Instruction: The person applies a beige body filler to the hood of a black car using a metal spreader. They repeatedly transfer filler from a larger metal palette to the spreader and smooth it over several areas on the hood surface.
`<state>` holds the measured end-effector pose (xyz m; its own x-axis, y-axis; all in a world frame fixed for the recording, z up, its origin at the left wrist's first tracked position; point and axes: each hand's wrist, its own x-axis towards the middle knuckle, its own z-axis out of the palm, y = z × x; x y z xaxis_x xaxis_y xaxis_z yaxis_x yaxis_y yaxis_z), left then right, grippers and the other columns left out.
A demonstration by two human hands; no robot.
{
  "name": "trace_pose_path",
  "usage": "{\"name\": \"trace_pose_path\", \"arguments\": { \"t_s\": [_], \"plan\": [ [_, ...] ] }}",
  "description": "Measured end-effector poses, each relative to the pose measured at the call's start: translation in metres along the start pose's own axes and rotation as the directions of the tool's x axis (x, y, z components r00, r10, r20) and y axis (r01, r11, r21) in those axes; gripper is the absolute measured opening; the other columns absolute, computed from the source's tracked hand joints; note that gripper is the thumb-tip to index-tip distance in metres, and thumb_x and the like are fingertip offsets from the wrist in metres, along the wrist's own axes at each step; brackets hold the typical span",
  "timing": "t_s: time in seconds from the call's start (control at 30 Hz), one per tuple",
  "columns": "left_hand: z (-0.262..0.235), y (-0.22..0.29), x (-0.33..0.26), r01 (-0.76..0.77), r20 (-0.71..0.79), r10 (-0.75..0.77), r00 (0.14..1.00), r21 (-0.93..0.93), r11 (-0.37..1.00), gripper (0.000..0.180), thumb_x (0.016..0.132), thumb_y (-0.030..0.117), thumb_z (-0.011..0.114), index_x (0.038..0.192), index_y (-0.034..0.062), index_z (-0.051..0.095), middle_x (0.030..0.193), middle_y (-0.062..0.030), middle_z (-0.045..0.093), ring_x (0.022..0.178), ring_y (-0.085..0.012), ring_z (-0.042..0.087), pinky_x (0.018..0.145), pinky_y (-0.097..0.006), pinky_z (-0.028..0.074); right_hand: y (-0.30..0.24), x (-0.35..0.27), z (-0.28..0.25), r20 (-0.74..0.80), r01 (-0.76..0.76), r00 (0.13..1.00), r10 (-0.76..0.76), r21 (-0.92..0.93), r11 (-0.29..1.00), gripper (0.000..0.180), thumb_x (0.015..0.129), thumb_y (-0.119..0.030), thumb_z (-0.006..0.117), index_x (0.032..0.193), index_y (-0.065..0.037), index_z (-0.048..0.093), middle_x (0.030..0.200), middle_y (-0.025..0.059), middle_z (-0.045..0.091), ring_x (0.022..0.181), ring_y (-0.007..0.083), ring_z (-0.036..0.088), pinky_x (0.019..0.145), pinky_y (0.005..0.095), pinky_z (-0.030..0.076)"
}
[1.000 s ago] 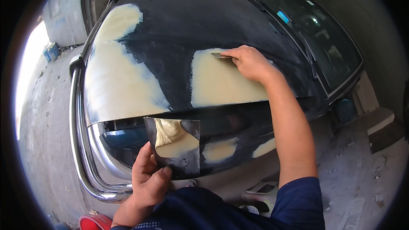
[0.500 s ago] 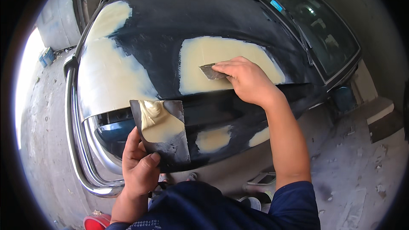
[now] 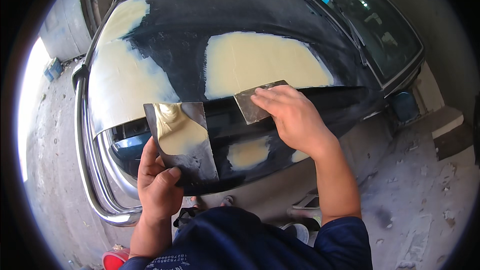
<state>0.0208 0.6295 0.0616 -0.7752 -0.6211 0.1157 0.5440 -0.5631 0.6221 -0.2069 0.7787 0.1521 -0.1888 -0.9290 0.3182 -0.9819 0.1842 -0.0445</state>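
Note:
My left hand (image 3: 159,185) grips the lower left edge of a dark flat mixing board (image 3: 192,167), thumb on top. A mound of pale yellow body filler (image 3: 172,125) lies on the board's upper part. My right hand (image 3: 300,115), closed, holds a thin grey-brown putty scraper (image 3: 252,107) with the fingers laid along its face. The scraper is at the near edge of a large filler patch (image 3: 260,62) on the dark car hood (image 3: 200,2). Whether it touches the panel I cannot tell. Another wide patch (image 3: 125,77) covers the hood's front left.
A chrome bumper bar (image 3: 86,155) curves round the car's front at left. Smaller filler patches (image 3: 248,153) mark the fender. The windshield (image 3: 375,25) is at far right. A red bucket (image 3: 116,259) stands on the floor at lower left, a blue can (image 3: 53,69) farther off.
My right hand has brought the scraper down toward me, off the middle of the large patch, and turned it so more of its face shows. The board sits slightly higher and further left.

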Motion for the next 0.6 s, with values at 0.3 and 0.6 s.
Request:
{"name": "trace_pose_path", "arguments": {
  "t_s": [0.3, 0.6],
  "plan": [
    [0.012, 0.0, 0.0, -0.024, -0.09, 0.018, 0.996, -0.061, 0.998, 0.068, 0.073, -0.004, 0.044, 0.139, 0.0026, 0.035, 0.129, -0.0182, 0.052, 0.122, -0.0286, 0.049, 0.106, -0.041, 0.035, -0.02, -0.03, -0.026, -0.166, -0.001, 0.986, 0.014, 0.077, 0.997, 0.045, 0.074, 0.01, 0.053, 0.116, -0.002, 0.062, 0.117, 0.0133, 0.063, 0.108, 0.0324, 0.057, 0.093, 0.0398, 0.046],
    [0.063, -0.014, -0.001, -0.072, -0.133, 0.036, 0.991, -0.273, 0.959, 0.064, 0.076, -0.006, 0.042, 0.138, 0.0039, 0.028, 0.13, -0.0161, 0.05, 0.123, -0.0272, 0.048, 0.106, -0.043, 0.036, -0.096, -0.025, -0.001, -0.495, 0.387, 0.863, -0.097, 0.527, 0.757, 0.048, 0.078, 0.0, 0.063, 0.125, 0.003, 0.054, 0.131, 0.0214, 0.052, 0.121, 0.0381, 0.051, 0.102, 0.0465, 0.042]
  ]
}}
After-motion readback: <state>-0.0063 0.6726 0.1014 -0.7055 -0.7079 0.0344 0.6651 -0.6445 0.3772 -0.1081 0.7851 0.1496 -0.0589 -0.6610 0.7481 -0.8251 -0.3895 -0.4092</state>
